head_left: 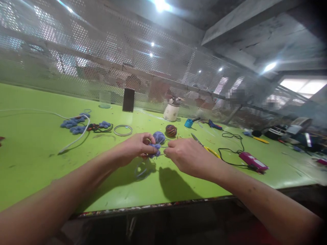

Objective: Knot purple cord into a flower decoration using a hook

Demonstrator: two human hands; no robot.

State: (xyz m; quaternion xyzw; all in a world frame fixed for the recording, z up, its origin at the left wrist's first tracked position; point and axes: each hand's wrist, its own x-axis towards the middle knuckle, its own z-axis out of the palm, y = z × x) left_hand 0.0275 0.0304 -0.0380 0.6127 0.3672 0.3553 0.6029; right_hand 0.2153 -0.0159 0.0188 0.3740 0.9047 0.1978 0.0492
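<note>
My left hand (140,146) is closed, thumb and fingers pinching a small crocheted piece of blue-purple yarn (154,149) above the green table. Close to its right side, my right hand (187,154) has its fingers pressed together. A thin line runs from those fingertips to the piece; whether it is yarn or a slim hook I cannot tell. Just behind the hands lies a ball of blue-purple yarn (159,136), with a multicoloured yarn ball (171,130) beside it. Below my left hand a pale, thin loop (141,170) shows.
Blue crocheted flowers (74,124) and a white cord (76,140) lie left, near a ring (123,130). Behind stand a phone (128,99), a clear cup (105,100) and a pale jar (171,110). Yellow-handled scissors (212,152), a blue pot (188,123) and a magenta device (253,161) lie right.
</note>
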